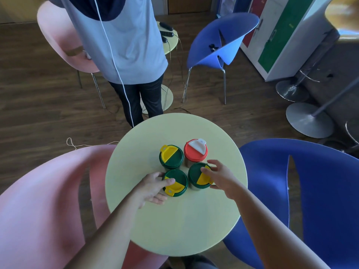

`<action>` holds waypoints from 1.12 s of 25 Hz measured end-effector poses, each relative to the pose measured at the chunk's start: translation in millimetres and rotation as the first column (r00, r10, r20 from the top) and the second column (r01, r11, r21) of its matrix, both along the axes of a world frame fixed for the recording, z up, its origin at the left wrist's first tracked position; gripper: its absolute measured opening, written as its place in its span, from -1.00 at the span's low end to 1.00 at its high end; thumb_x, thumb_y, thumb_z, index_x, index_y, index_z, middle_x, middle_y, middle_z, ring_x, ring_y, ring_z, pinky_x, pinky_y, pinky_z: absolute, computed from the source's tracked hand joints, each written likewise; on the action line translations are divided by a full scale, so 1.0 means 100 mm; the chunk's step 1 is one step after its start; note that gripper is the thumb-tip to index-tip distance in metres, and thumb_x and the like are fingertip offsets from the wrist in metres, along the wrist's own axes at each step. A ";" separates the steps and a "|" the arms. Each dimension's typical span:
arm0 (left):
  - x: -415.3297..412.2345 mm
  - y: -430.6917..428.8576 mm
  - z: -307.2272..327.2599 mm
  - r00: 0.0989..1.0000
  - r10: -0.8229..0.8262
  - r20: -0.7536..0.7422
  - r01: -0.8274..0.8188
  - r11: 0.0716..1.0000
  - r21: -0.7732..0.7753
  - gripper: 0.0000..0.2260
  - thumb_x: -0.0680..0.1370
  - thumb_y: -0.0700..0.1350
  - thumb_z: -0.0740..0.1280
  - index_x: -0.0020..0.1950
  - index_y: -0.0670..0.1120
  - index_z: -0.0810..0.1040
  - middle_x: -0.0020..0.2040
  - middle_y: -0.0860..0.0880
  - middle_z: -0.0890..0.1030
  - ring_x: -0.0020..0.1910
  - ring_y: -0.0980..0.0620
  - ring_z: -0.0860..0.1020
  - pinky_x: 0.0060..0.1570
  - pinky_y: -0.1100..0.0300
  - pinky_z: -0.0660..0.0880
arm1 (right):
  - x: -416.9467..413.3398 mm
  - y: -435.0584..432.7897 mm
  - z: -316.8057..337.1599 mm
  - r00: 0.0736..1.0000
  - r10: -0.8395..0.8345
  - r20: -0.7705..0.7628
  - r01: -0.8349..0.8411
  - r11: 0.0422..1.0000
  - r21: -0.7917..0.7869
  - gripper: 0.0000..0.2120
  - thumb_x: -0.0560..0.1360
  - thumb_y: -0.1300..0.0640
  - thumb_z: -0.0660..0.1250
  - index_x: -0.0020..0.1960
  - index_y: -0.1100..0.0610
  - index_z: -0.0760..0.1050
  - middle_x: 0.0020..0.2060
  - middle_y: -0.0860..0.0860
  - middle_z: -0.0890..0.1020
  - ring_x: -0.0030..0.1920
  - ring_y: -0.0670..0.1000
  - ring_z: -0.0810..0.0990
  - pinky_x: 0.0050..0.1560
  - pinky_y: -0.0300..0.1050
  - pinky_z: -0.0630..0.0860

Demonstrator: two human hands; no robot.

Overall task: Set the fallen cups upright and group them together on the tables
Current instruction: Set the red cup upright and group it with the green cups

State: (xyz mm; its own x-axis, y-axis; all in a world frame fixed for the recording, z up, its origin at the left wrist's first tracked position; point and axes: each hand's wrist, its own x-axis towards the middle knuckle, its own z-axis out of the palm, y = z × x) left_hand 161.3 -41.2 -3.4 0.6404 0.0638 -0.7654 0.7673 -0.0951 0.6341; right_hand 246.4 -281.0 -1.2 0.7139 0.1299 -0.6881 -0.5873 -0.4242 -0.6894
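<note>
Our left hand (153,186) curls its fingers around the near-left green-lidded cup (175,183); our right hand (221,176) grips the near-right green-lidded cup (199,175). All four cups stand upright, clustered on the round table (174,230). We read no lettering.

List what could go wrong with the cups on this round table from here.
1. The four cups stand packed together: the left hand is on the near-left green-lidded cup and the right hand on the near-right green-lidded cup. A push could knock the far green-lidded cup or the red-lidded cup over again.
2. Fingers rest on the yellow lid flaps, which might pop open.
3. A person stands at the round table's far edge; a bump might shake it.
</note>
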 end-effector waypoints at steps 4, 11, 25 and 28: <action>-0.04 -0.08 -0.03 0.993 0.109 0.045 -0.107 0.993 -0.054 -0.57 0.49 -0.04 0.49 0.32 -0.07 0.51 0.00 -0.18 0.71 -0.13 -0.18 0.73 -0.08 -0.03 0.68 | -0.11 0.01 -0.06 0.997 -0.077 -0.021 0.078 0.991 0.108 -0.61 0.53 0.09 0.42 0.33 0.02 0.46 0.16 0.10 0.62 0.11 0.05 0.63 -0.06 0.00 0.68; -0.07 -0.12 -0.07 0.986 0.137 0.091 -0.135 0.990 -0.038 -0.61 0.53 -0.05 0.45 0.34 -0.10 0.54 0.06 -0.14 0.70 -0.13 -0.15 0.73 -0.14 0.06 0.68 | -0.08 -0.11 -0.06 0.996 -0.078 -0.047 0.085 0.982 0.170 -0.65 0.58 0.15 0.35 0.35 0.07 0.46 0.19 0.13 0.59 0.17 0.09 0.60 -0.07 -0.03 0.66; -0.01 -0.29 -0.06 0.978 0.178 0.108 -0.188 0.978 0.088 -0.62 0.55 -0.07 0.42 0.32 -0.18 0.50 0.13 -0.19 0.63 -0.18 -0.17 0.72 -0.17 0.02 0.69 | 0.03 -0.16 -0.02 0.998 -0.004 -0.056 0.011 0.994 0.111 -0.63 0.58 0.14 0.35 0.37 0.05 0.43 0.07 0.02 0.61 0.05 -0.02 0.61 -0.02 -0.02 0.66; -0.02 -0.29 -0.03 0.981 0.170 0.096 -0.180 0.978 0.104 -0.62 0.54 -0.05 0.42 0.30 -0.17 0.49 0.11 -0.18 0.63 -0.22 -0.14 0.72 -0.18 0.02 0.69 | 0.03 -0.16 -0.03 0.999 -0.002 -0.053 0.008 0.995 0.104 -0.61 0.57 0.13 0.36 0.37 0.04 0.43 0.08 0.03 0.61 0.06 -0.01 0.61 0.03 0.00 0.66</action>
State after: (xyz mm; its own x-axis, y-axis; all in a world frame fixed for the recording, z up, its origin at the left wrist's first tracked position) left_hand 159.4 -70.3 -6.6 0.6752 0.2629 -0.6892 0.7211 -0.0387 0.6918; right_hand 249.5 -297.4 -3.9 0.6776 0.1994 -0.7079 -0.6262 -0.3484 -0.6975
